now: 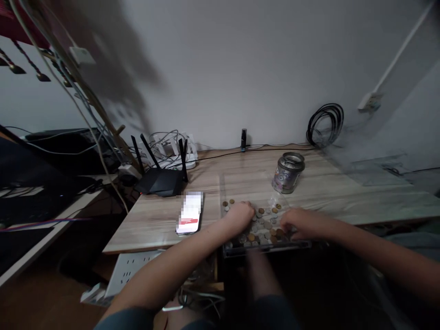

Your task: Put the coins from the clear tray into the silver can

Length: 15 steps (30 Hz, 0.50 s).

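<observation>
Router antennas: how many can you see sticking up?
4. Two lean at the left of the router, near and; two stand close together at the right. More may be hidden.

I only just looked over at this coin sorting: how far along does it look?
Early, by the look of it. Many mixed silver and copper coins lie loose in the clear plastic tray on the pale wooden desk; no sorted piles show. Left hand and right hand both rest on the coins; any grip is hidden. The open printed tin can stands behind the tray, contents unseen.
</observation>
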Each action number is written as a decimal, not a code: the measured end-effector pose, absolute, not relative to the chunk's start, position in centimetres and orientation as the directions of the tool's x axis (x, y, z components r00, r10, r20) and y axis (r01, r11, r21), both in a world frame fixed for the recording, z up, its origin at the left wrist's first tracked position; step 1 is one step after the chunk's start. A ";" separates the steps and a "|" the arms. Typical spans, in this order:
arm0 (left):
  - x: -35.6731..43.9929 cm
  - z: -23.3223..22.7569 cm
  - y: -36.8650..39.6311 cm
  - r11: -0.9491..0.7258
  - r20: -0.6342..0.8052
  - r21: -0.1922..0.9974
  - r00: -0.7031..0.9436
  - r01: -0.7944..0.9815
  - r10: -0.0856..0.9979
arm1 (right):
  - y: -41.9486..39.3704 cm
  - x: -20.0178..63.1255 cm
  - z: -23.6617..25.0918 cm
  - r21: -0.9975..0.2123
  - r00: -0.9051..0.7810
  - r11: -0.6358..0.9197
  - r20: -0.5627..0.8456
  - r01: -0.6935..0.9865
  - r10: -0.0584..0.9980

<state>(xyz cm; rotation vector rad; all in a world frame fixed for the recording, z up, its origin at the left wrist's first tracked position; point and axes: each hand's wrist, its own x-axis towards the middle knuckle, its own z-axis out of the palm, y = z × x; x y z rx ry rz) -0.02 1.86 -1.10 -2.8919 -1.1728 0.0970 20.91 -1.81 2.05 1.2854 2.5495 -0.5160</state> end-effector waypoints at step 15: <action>-1.0 1.7 3.5 -0.489 -0.300 0.343 0.587 0.802 0.752 | 0.4 20.6 1.5 -0.234 -0.510 0.454 -0.345 0.860 0.788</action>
